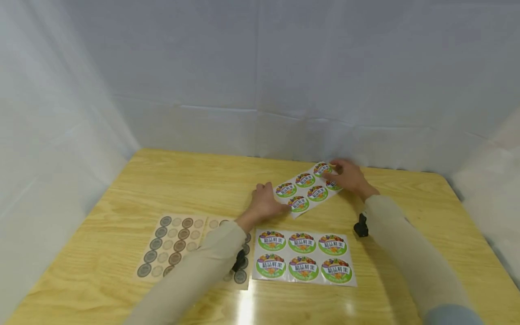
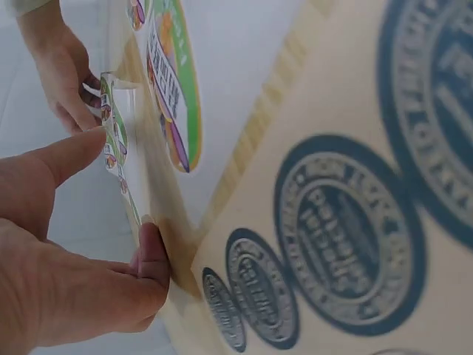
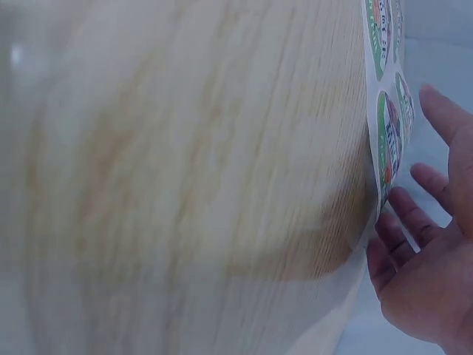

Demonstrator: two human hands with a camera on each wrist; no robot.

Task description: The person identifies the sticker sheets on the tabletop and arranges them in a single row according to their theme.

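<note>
A white sheet of round fruit stickers slants across the far middle of the table, with part of it raised off the wood. My left hand holds its left short edge, thumb at the near corner and fingers by the far one; the left wrist view shows the thumb and a curled finger on either side. My right hand is at the other end, its thumb over the stickers and its fingers at the edge. In the right wrist view, the sheet's edge curves above the wood beside the fingers.
A second fruit-sticker sheet lies flat nearer me. To its left are beige sheets of small round stickers, partly covered by my left sleeve. The wooden table ends at a pale curtain.
</note>
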